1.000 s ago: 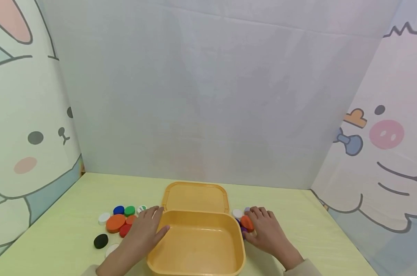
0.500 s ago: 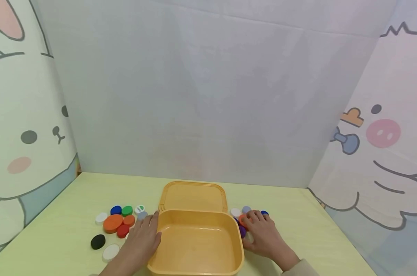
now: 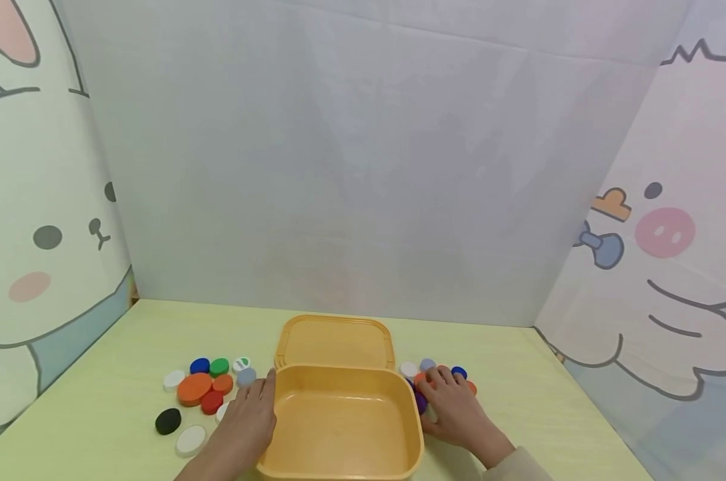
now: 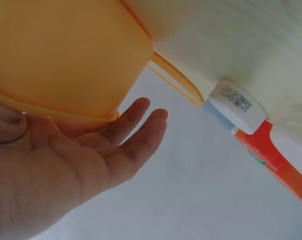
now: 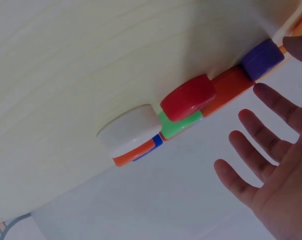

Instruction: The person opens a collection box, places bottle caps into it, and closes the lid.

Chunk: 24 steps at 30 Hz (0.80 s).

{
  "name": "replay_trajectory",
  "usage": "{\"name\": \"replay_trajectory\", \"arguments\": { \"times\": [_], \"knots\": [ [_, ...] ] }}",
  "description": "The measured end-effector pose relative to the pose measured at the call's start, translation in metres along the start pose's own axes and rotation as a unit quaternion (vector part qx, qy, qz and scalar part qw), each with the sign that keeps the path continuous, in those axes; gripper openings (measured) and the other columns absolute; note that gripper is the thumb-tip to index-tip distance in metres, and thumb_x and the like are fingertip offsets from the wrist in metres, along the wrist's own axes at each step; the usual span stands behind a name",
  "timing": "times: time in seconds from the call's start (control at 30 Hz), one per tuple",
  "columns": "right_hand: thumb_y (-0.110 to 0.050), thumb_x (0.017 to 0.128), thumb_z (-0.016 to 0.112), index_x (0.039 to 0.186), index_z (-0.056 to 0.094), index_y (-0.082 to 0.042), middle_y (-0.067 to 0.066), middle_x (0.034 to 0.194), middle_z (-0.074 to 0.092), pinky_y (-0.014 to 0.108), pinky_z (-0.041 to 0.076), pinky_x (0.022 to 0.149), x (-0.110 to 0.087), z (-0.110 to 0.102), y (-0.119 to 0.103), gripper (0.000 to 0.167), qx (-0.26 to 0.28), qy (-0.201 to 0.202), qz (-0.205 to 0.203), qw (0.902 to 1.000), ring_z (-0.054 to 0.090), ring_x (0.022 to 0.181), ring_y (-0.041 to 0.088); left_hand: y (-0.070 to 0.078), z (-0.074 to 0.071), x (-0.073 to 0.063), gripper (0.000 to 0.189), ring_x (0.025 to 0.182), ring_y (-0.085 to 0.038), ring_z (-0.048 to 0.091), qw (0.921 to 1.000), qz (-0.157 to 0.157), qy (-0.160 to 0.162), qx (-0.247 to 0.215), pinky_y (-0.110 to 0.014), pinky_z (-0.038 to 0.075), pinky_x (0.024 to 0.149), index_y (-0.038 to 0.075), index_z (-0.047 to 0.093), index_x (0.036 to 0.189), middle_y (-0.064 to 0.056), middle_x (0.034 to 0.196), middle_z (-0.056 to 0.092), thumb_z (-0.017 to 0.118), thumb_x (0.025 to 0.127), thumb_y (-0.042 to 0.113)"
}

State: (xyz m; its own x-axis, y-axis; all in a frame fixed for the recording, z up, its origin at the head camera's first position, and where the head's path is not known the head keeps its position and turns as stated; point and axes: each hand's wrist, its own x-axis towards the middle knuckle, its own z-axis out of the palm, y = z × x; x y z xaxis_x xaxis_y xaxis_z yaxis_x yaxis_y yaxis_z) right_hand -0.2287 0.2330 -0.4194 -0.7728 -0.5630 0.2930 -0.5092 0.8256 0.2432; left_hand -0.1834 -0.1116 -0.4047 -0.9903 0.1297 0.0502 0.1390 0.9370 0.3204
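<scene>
A yellow-orange plastic box (image 3: pixel 344 427) stands in front of me. My left hand (image 3: pixel 245 417) rests along its left rim; the left wrist view shows two outstretched fingers (image 4: pixel 153 135) beside the rim, while the thumb is partly hidden. To the right of the box, my right hand (image 3: pixel 459 414) hovers over a cluster of plastic bottle caps and partly covers them. Seen from the right wrist, its fingers (image 5: pixel 241 180) are spread apart, and its thumb and index fingertip are close to a purple cap (image 5: pixel 263 59). A red cap (image 5: pixel 188 97) and a white cap (image 5: pixel 130 130) lie farther off.
Behind the box lies its matching lid (image 3: pixel 335 341). Left of the left hand are several caps, among them a large orange cap (image 3: pixel 194 389), a green cap (image 3: pixel 220 367) and a black cap (image 3: pixel 168 421). Printed cloth walls surround the pale yellow table (image 3: pixel 519 401).
My left thumb has drawn back from over the box to its rim. The right hand has shifted slightly, uncovering a blue cap and other caps near its fingertips. The view has turned a little.
</scene>
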Motion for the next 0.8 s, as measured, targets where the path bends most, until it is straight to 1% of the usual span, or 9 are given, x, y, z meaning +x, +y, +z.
{"name": "replay_trajectory", "arguments": {
  "times": [0.17, 0.3, 0.53, 0.8],
  "knots": [
    [-0.050, 0.069, 0.068, 0.094, 0.058, -0.018, 0.002, 0.097, 0.050, 0.035, 0.036, 0.072, 0.0022, 0.0010, 0.0001, 0.041, -0.010, 0.008, -0.002, 0.9999, 0.043, 0.089, 0.020, -0.0016, 0.0007, -0.0001, 0.055, 0.106, -0.034, 0.047, 1.0000, -0.002, 0.000, -0.006, -0.052, 0.042, 0.092, -0.005, 0.031, 0.137, -0.018, 0.122, 0.048, 0.049, 0.088, 0.010],
    [-0.050, 0.069, 0.069, 0.093, 0.058, -0.018, 0.002, 0.097, 0.048, 0.034, 0.036, 0.070, 0.0040, 0.0025, 0.0004, 0.041, -0.010, 0.006, 0.001, 0.9999, 0.042, 0.088, 0.019, -0.0033, 0.0016, 0.0001, 0.056, 0.101, -0.033, 0.048, 1.0000, 0.006, 0.005, -0.005, -0.051, 0.043, 0.090, -0.005, 0.031, 0.137, -0.018, 0.119, 0.049, 0.050, 0.086, 0.009],
    [-0.048, 0.063, 0.075, 0.098, 0.056, -0.020, 0.001, 0.096, 0.047, 0.037, 0.038, 0.074, 0.0055, 0.0084, 0.0011, 0.049, -0.012, 0.012, -0.017, 0.9997, 0.041, 0.088, 0.021, -0.0022, 0.0010, -0.0002, 0.057, 0.104, -0.033, 0.047, 0.9998, -0.005, -0.006, -0.017, -0.052, 0.041, 0.093, -0.004, 0.029, 0.138, -0.018, 0.122, 0.047, 0.049, 0.087, 0.009],
    [-0.049, 0.065, 0.074, 0.100, 0.056, -0.015, 0.003, 0.096, 0.048, 0.042, 0.040, 0.082, 0.0053, 0.0060, -0.0002, 0.052, -0.011, -0.009, -0.016, 0.9998, 0.043, 0.091, 0.023, -0.0015, 0.0011, 0.0002, 0.056, 0.103, -0.032, 0.047, 0.9997, -0.006, -0.008, -0.024, -0.052, 0.041, 0.093, -0.004, 0.030, 0.138, -0.018, 0.122, 0.047, 0.048, 0.087, 0.008]
  ]
}}
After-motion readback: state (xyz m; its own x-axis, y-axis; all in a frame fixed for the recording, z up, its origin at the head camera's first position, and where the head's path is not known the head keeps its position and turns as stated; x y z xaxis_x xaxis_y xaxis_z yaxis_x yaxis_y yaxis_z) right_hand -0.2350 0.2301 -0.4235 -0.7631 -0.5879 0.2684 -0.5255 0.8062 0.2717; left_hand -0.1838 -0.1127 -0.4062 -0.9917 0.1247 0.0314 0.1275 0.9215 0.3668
